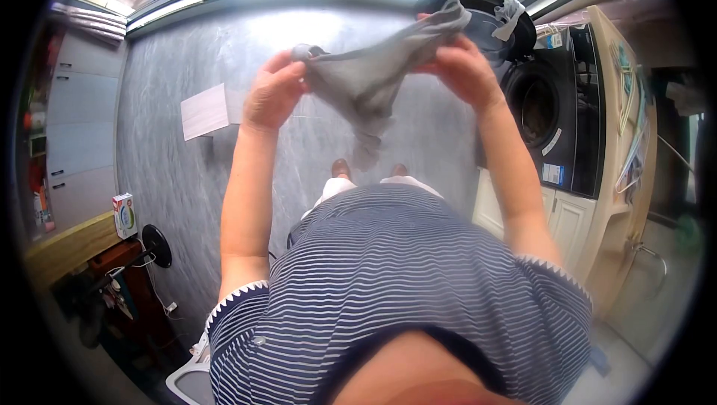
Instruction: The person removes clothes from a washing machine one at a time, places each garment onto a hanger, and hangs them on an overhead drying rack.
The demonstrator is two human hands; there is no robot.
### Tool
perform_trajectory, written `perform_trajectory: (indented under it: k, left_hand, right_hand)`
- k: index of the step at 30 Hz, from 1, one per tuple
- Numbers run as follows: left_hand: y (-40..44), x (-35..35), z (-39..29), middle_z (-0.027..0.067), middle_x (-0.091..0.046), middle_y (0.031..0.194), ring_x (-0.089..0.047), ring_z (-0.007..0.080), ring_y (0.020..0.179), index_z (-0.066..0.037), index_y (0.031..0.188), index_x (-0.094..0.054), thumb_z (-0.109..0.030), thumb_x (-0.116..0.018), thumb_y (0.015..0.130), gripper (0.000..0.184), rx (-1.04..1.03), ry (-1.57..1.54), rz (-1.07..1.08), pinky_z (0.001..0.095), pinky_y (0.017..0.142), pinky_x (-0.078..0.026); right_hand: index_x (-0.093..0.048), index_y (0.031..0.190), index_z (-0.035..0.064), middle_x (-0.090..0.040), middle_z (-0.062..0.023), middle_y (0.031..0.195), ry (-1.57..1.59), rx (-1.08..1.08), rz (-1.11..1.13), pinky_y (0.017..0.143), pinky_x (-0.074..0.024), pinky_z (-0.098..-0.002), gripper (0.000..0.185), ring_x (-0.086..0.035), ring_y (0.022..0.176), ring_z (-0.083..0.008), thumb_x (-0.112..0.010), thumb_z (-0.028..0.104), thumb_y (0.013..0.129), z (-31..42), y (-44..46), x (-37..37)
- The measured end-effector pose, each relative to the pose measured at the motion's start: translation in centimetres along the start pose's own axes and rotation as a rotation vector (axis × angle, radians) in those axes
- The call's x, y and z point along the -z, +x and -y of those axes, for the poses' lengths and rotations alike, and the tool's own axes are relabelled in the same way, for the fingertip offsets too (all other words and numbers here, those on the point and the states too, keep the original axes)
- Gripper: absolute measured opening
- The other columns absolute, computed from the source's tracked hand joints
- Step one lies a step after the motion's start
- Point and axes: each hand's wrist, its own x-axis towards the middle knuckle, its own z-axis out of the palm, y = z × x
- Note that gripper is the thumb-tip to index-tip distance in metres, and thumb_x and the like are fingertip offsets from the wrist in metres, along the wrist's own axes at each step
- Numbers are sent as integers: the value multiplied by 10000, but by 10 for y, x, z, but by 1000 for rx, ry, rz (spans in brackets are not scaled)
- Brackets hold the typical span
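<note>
A thin grey piece of clothing (358,80) is stretched between my two hands in front of my body. My left hand (273,91) pinches its left end, where the cloth is bunched. With my right hand (467,69) I grip the opposite end, raised a little higher and twisted into a loop of fabric at the top. The middle of the garment sags, and a blurred lower part hangs toward the floor above my feet. Its exact kind I cannot make out.
A black front-loading washing machine (534,103) stands at right, near a round black basin (478,13). Hangers (631,159) hang further right. Grey cabinets (82,121) line the left side, and a pale flat sheet (204,111) lies left of my arm. A small box (125,215) sits on a ledge.
</note>
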Motion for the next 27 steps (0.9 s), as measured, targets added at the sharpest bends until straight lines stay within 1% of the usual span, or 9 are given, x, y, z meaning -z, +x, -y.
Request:
perform_trajectory:
  k: [1, 3, 10, 14, 16, 20, 22, 26, 27]
  left_hand:
    - [0, 5, -4, 80, -580, 1062, -514, 221, 1039, -107, 1037, -582, -45, -503, 817, 242, -20, 18, 22, 397, 876, -407]
    - [-3, 4, -5, 92, -569, 1043, -514, 223, 1010, -46, 1055, -552, -54, -502, 812, 249, -98, -54, -36, 371, 855, -401]
    - [-13, -13, -14, 101, -391, 1270, -406, 207, 1153, -32, 1297, -293, -120, -460, 842, 493, -144, -331, -14, 376, 999, -294]
    - [-20, -11, 8, 106, -400, 1267, -382, 209, 1181, -23, 1327, -243, -147, -490, 816, 580, -63, -340, 216, 364, 998, -294]
    - [-23, -20, 0, 99, -438, 1225, -407, 210, 1151, -59, 1323, -276, -141, -495, 809, 564, -155, -144, 8, 351, 986, -307]
    - [-27, 2, -41, 102, -487, 1149, -431, 250, 1100, -76, 1255, -398, -126, -482, 816, 450, -234, -171, -11, 388, 943, -323]
    - [-27, -4, -58, 103, -536, 1043, -485, 225, 1005, -52, 1232, -425, -125, -495, 815, 429, -263, -38, -150, 349, 883, -370]
    - [-22, -10, -78, 64, -568, 788, -529, 143, 758, -15, 1123, -525, -140, -543, 797, 350, -166, 452, -7, 268, 706, -416]
    - [-19, -23, -81, 49, -560, 734, -521, 123, 700, -9, 1085, -553, -145, -556, 790, 325, -112, 592, 10, 252, 655, -414]
  right_hand:
    - [-440, 1213, 46, -574, -99, 1057, -60, 24, -54, 792, -486, -358, 408, -564, 965, -198, -527, 118, 821, 6, -2, 10]
    - [-521, 1130, 55, -618, -53, 956, -210, 92, -164, 655, -528, -261, 283, -613, 841, -148, -486, 166, 872, 14, -6, 17]
    - [-570, 1073, 102, -630, -19, 832, -652, 166, -408, 515, -509, -205, 305, -616, 697, -103, -492, 313, 868, 39, -5, 44]
    - [-539, 1108, 73, -620, -25, 908, -454, 47, -252, 592, -516, -238, 391, -609, 760, -115, -461, 372, 870, 44, -1, 58]
    - [-523, 1124, 58, -613, -25, 942, -394, 146, -258, 642, -514, -258, 427, -604, 793, -122, -453, 392, 868, 39, 6, 30]
    - [-514, 1135, 49, -586, -47, 1024, -346, 237, -260, 728, -493, -292, 333, -574, 906, -139, -427, 276, 908, 41, 3, 22]
    - [-534, 1108, 45, -572, -52, 1043, -438, 164, -129, 775, -460, -278, 286, -546, 929, -125, -501, 182, 859, 42, -9, 14]
    - [-567, 1046, 36, -577, -41, 1012, -698, -65, 150, 812, -427, -250, 301, -534, 900, -118, -567, 80, 748, 31, -33, 4]
    - [-569, 1031, 31, -578, -46, 1014, -775, -255, 193, 828, -424, -270, 310, -528, 942, -131, -559, 86, 727, 31, -38, 5]
